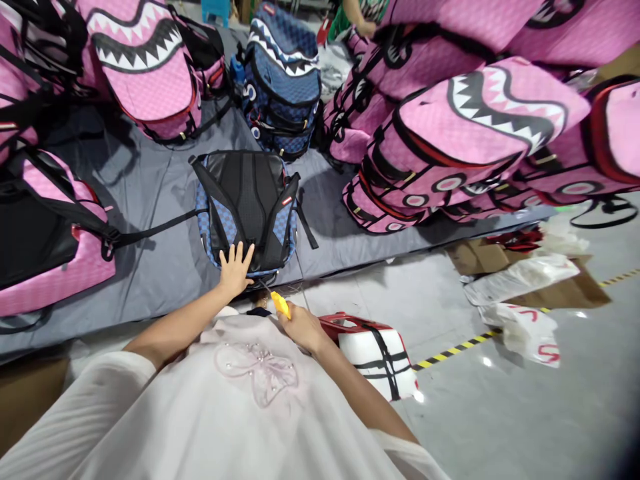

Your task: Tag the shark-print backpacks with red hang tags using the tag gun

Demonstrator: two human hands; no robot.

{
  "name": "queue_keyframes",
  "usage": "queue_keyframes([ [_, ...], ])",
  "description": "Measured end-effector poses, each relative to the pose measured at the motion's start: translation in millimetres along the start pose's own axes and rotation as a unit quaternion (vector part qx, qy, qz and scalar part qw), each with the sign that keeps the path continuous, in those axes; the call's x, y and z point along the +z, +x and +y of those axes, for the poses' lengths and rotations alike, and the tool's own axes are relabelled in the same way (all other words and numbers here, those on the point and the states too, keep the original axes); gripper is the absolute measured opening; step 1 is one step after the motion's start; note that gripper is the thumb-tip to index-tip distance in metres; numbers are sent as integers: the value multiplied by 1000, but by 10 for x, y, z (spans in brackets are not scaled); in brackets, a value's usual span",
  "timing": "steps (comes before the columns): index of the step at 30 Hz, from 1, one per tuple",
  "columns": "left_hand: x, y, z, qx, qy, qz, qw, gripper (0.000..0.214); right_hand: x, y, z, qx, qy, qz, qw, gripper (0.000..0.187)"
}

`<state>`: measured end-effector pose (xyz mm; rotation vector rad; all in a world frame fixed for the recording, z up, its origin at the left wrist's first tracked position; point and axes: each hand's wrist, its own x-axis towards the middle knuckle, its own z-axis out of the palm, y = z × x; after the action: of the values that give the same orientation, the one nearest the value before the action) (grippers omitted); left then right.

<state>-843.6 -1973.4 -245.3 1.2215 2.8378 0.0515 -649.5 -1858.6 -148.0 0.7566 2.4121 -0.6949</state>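
A blue checked backpack (243, 207) lies on the grey cloth with its black padded back and shoulder straps facing up. My left hand (235, 272) rests on its near end, palm down, fingers spread. Just right of it, my right hand (301, 325) is closed around a yellow-handled tool (281, 305). A thin dark shaft runs from the handle toward the backpack's near edge; its exact kind is unclear, and I cannot tell whether the tip touches. One black strap stretches left from the backpack, another hangs off to the right.
Pink shark-mouth backpacks (480, 133) are piled on the right, with more pink ones (145, 67) at the left. A blue shark-mouth backpack (283, 80) stands behind. Below the table edge are a red-and-white stool (377, 357) and cardboard (565, 290). Another person's hand (367, 29) shows at the back.
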Motion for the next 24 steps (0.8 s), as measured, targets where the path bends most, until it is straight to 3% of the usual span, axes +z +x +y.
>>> queue_keyframes([
  [3,3,11,51,19,25,16,999,106,64,68,10,29,-20,8,999,35],
  [7,26,75,108,89,53,24,994,82,168,66,31,19,19,24,999,35],
  [11,31,153,132,84,8,7,996,78,278,29,78,26,72,33,997,35],
  [14,-150,280,176,65,-70,11,995,69,342,-8,127,13,110,61,992,36],
  [17,-578,519,196,-10,-188,50,981,57,379,-92,179,-64,211,120,968,42],
  [19,-931,703,152,-61,-283,126,949,52,387,-161,208,-142,282,174,933,43],
  [21,-1229,848,73,-89,-386,227,890,47,382,-209,227,-198,313,220,902,41],
  [24,-1363,880,-4,-120,-518,335,778,36,343,-190,233,-230,318,254,884,38],
])
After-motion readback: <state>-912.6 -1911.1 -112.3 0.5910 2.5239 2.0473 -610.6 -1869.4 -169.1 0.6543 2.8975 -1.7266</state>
